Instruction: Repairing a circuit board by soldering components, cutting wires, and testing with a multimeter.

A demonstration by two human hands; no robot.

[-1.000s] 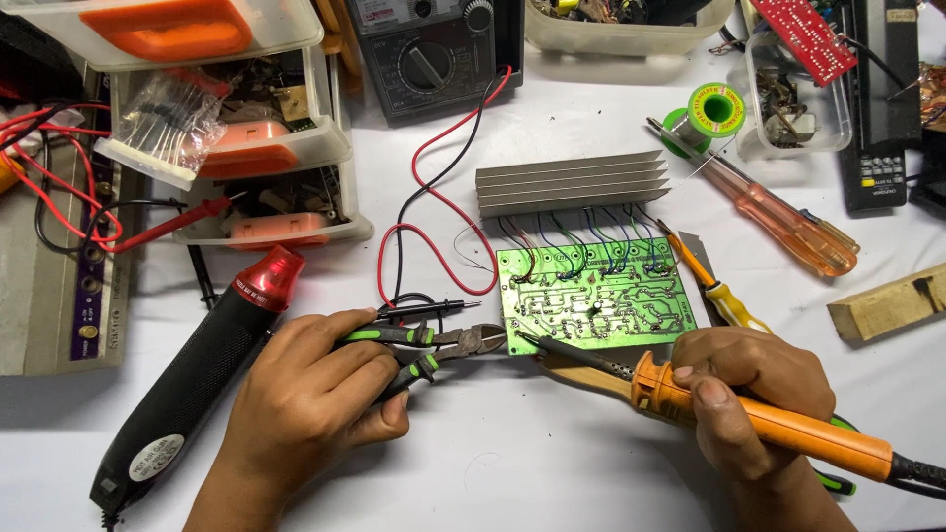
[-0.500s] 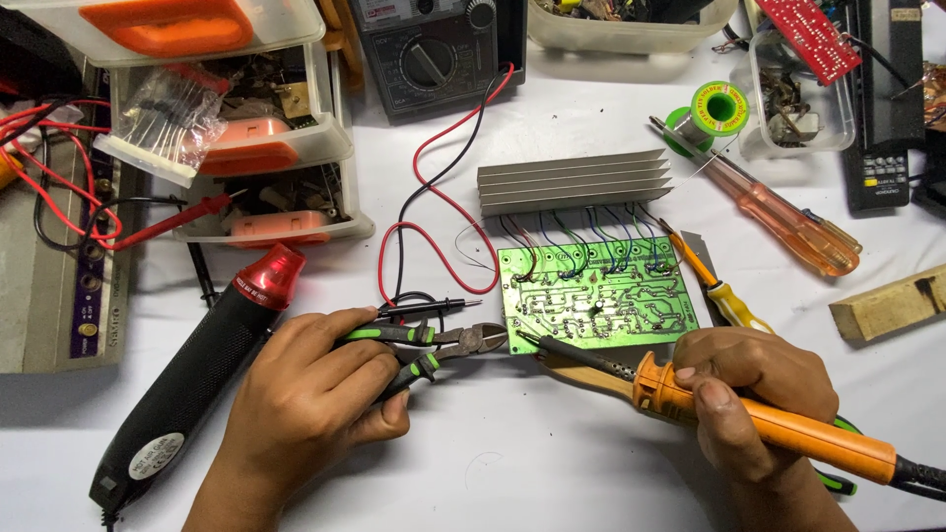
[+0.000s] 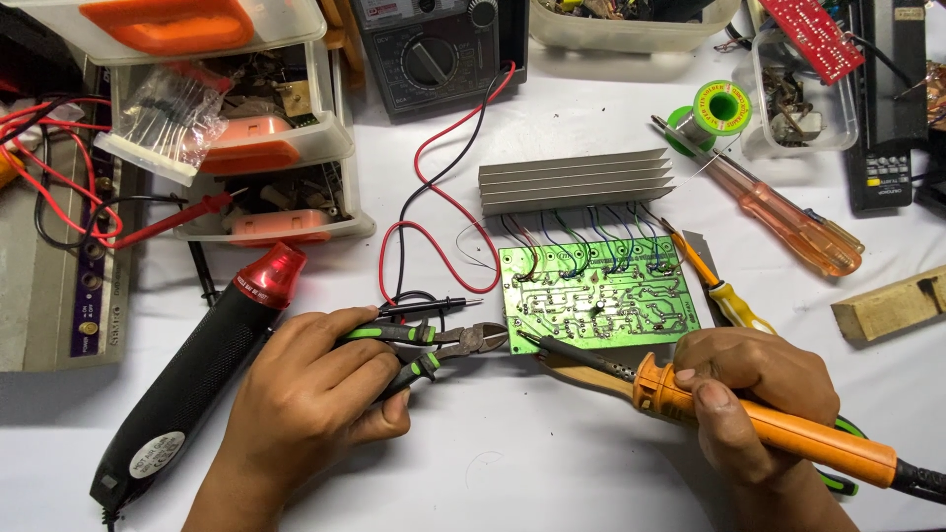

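My left hand (image 3: pixel 315 389) grips side cutters (image 3: pixel 448 345); my right hand (image 3: pixel 754 394) holds the soldering iron (image 3: pixel 709 399) at the green circuit board (image 3: pixel 599 296), heat gun (image 3: pixel 197 379) alongside.

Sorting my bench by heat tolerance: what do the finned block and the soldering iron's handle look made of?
Finned block: probably bare aluminium, judging by its matte silver-grey ribs. Soldering iron handle, held in the right hand: apparently glossy orange plastic, though I can't confirm.

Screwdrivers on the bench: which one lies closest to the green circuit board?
The small yellow-handled screwdriver, lying right beside the green circuit board at its right edge. The large screwdriver with the clear orange handle lies farther off, up to the right near the solder spool.
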